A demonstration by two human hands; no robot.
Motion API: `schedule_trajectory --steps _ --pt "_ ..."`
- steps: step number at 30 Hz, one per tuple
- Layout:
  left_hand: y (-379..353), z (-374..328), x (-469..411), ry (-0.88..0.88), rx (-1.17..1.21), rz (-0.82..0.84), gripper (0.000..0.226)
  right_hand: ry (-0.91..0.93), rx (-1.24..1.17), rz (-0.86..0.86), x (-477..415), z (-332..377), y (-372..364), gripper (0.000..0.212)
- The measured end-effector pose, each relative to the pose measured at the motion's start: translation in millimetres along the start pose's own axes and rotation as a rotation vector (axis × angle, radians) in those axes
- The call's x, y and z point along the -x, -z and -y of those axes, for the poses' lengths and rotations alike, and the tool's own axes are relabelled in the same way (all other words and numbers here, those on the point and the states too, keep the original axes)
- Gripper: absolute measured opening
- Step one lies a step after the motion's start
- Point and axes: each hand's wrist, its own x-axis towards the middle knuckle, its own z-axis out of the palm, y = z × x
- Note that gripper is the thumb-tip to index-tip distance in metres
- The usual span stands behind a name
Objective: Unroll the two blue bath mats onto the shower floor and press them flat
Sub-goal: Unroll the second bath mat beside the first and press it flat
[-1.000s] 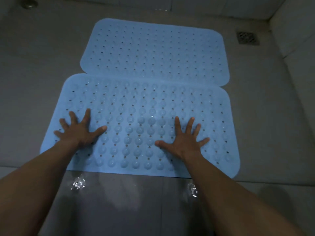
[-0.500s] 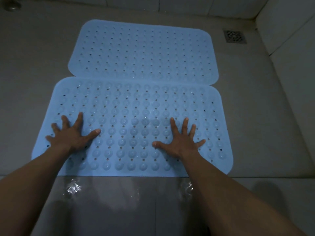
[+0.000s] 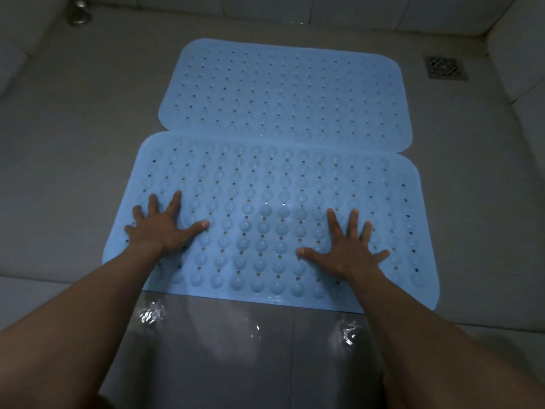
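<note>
Blue near mat (image 3: 277,202) lies under both hands (image 3: 165,228) (image 3: 345,252).

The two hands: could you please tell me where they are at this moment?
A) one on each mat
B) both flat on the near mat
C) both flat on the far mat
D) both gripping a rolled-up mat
B: the left hand and the right hand lie with fingers spread on the near mat, and neither hand touches the far mat.

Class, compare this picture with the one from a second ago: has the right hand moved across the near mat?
No. The right hand lies flat on the same bumps of the near mat, equally far from the mat's near edge. Only the camera's view shifted.
</note>
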Motion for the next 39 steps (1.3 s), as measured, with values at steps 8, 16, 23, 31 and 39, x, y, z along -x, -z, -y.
schedule_trajectory --steps 8,16,23,31,39 --pt "-2.6 5.5 1.8 0.011 0.036 -0.012 0.117 -0.006 0.02 -0.027 2.1 -1.5 0.1 0.126" --pt "8.2 3.6 -1.2 0.005 0.06 -0.08 0.105 -0.035 0.09 -0.11 -0.3 11.1 15.4 0.119" --pt "35.4 -32.9 -66.1 -0.108 0.075 -0.36 0.068 0.124 0.149 -0.307 -50.0 87.9 46.0 0.1" --pt "27.7 -38.5 -133.5 -0.061 0.027 -0.26 0.08 0.402 0.303 -0.333 -128.6 171.5 47.2 0.084" --pt "23.5 -38.7 -135.8 -0.071 0.072 -0.379 0.082 0.595 0.266 -0.385 -143.9 220.4 23.9 0.067"
